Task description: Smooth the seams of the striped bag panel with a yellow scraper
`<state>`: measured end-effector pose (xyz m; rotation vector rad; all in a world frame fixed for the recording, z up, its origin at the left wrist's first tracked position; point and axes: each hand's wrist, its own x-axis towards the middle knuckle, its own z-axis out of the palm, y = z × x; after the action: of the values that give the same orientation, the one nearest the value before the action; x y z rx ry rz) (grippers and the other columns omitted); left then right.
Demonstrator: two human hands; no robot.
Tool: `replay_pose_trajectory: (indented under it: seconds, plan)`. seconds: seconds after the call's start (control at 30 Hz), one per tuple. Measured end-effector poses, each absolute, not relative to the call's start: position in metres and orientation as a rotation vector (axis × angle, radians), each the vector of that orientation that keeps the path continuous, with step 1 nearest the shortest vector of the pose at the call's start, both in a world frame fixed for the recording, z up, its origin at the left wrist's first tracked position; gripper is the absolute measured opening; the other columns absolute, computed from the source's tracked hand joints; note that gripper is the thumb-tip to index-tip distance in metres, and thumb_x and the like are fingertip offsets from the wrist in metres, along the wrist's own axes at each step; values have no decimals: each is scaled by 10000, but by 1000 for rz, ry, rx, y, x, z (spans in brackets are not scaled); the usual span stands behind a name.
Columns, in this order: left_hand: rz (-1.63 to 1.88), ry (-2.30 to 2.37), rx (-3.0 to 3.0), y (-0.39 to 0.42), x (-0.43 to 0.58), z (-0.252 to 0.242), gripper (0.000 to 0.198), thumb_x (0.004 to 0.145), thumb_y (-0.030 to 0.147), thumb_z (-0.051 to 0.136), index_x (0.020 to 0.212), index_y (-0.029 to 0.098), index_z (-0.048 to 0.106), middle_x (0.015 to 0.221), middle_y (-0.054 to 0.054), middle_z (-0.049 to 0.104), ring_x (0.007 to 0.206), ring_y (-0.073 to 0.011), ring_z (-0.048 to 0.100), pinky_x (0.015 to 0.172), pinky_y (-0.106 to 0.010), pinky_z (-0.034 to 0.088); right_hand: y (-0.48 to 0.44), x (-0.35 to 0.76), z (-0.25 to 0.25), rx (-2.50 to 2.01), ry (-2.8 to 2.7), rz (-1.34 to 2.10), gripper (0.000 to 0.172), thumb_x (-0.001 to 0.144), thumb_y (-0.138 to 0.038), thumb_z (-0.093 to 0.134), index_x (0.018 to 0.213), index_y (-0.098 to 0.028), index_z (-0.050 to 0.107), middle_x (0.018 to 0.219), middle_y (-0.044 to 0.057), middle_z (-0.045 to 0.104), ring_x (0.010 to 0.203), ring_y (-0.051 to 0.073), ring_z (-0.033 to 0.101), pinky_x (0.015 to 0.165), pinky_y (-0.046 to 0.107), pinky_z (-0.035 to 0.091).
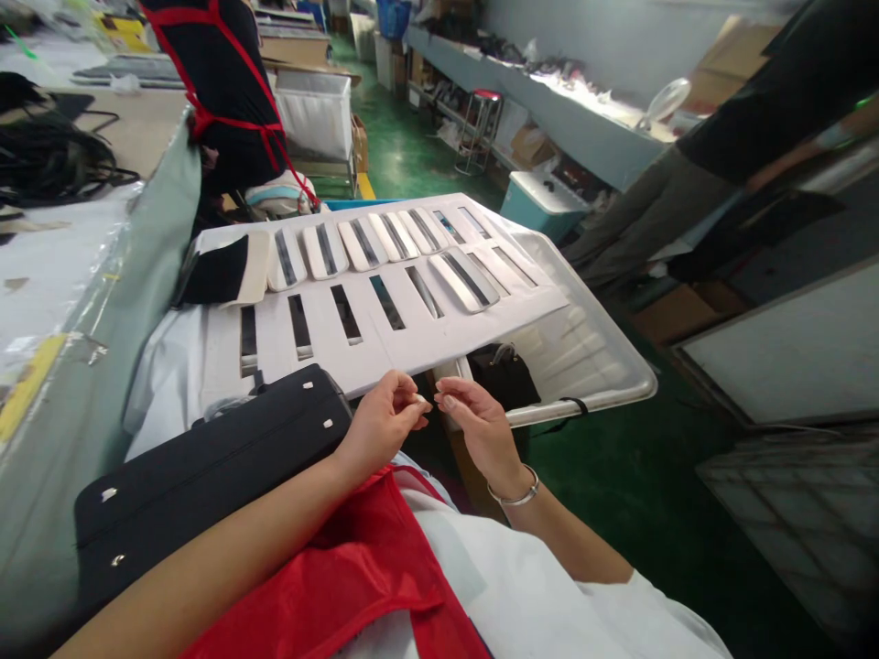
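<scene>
My left hand (385,423) is closed in a pinch, with a tiny pale bit at the fingertips that is too small to name. Just to its right, my right hand (481,428) pinches with thumb and forefinger; whatever lies between them cannot be made out. The fingertips of both hands almost meet. Beside my left forearm lies a black bag (206,480), its base with small metal feet facing up. Beyond my hands is a white slotted board (316,357). Several pale curved pieces with dark stripes (324,251) rest on it.
A translucent plastic bin (604,352) under the board holds a black item (506,373). A table (41,247) with black straps runs along the left. One person in a red-strapped apron (230,101) is ahead; another person (659,201) stands at right. A stool (479,133) stands farther back.
</scene>
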<state>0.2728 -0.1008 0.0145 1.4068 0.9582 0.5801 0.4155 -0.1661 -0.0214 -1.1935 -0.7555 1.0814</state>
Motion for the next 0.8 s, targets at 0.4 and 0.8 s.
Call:
replay_pose_trajectory:
  seconds: [0.4,0.8]
  plan:
    - [478,965,1747,-104,269,15,330,830,140,477,1149,191,408,858,-29,704,719,-146,679,715,-282,546,-169,412,-23,-1521,-1628,148,173,888,-230,532,969,-271,679,1114,43,646,1117,197,553,1113,470,295]
    - [157,1109,2139,-104,245,17,376,836,237,547,1207,186,573,787,-21,700,708,-177,646,691,-283,502,-144,434,-69,-1657,-1651,331,60,838,-227,505,796,-202,539,1080,126,606,1035,249,575,911,452,485]
